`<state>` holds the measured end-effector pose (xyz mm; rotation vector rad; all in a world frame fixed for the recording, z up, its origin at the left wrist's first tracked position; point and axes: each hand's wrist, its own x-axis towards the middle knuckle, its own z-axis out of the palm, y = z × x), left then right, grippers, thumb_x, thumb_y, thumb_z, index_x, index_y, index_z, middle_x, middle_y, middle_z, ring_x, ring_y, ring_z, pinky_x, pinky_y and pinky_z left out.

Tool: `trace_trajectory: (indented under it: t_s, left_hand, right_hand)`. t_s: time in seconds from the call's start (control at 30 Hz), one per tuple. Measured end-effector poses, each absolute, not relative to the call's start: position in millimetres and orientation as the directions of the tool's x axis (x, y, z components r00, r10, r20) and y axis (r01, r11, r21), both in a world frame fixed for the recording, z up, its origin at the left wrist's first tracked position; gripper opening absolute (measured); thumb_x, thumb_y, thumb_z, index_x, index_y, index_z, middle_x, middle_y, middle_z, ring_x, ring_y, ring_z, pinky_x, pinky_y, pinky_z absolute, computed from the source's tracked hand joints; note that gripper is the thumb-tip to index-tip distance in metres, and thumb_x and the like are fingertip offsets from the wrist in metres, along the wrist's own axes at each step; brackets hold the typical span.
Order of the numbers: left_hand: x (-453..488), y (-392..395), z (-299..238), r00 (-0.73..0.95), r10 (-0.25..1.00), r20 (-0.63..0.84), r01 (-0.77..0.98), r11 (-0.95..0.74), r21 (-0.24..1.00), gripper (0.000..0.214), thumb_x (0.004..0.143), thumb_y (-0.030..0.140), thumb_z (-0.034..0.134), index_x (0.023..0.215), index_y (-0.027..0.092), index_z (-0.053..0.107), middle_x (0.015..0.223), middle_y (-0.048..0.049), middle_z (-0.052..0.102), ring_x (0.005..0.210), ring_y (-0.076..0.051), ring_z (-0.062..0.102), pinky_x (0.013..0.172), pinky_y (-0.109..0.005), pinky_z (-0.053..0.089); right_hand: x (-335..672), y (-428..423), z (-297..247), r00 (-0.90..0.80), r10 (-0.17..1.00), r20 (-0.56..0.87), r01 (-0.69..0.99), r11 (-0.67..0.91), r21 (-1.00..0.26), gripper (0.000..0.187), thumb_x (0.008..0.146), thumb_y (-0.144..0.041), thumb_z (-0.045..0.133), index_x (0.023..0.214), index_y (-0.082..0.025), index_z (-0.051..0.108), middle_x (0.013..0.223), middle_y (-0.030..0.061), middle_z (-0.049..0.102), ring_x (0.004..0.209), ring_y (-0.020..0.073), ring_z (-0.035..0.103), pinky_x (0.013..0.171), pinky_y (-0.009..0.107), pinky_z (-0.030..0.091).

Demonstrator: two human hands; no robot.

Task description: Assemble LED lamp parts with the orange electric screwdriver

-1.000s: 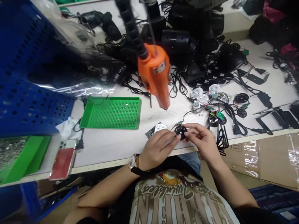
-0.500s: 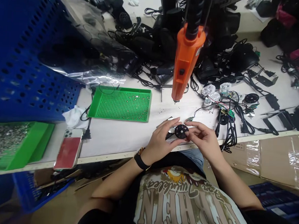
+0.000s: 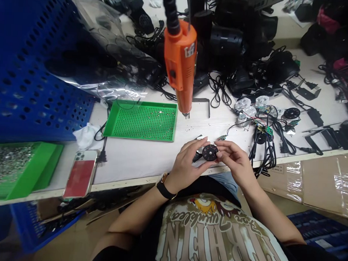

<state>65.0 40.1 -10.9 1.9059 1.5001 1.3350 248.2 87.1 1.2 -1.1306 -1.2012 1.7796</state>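
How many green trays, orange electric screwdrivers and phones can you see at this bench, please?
Green trays: 2 (perforated tray, tray of small metal parts)
Orange electric screwdrivers: 1
Phones: 1
Total: 4

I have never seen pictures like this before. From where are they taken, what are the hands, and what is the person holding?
The pictures come from a camera worn on a person's head, looking down at their own bare hands. The left hand and right hand together hold a small black disc. An orange electric screwdriver hangs above the bench. On the bench lie a green tray with small parts, a phone and black cables.
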Motion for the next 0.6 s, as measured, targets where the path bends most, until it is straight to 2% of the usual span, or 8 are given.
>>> trace_trajectory:
  t_s: [0.27, 0.6]
  left_hand:
    - [74, 47, -11, 0.007, 0.884, 0.467, 0.537, -0.397, 0.744, 0.069, 0.085, 0.034, 0.084, 0.144, 0.023, 0.051, 0.123, -0.0097, 0.075, 0.118, -0.022, 0.070, 0.104, -0.045, 0.059]
    - [97, 60, -11, 0.066, 0.889, 0.453, 0.542, -0.414, 0.732, 0.070, 0.085, 0.036, 0.083, 0.145, 0.024, 0.050, 0.123, -0.0095, 0.075, 0.117, -0.023, 0.071, 0.103, -0.044, 0.059]
  right_hand:
    - [254, 84, -3, -0.342, 0.916, -0.212, -0.075, -0.251, -0.965, 0.032, 0.084, -0.038, 0.079, 0.113, -0.026, 0.070, 0.101, 0.0032, 0.074, 0.093, 0.0157, 0.069, 0.088, 0.032, 0.059]
    - [276, 84, -7, -0.280, 0.934, -0.222, -0.155, -0.273, -0.950, 0.035, 0.084, -0.038, 0.079, 0.115, -0.027, 0.068, 0.101, 0.0029, 0.076, 0.093, 0.0155, 0.070, 0.088, 0.031, 0.058]
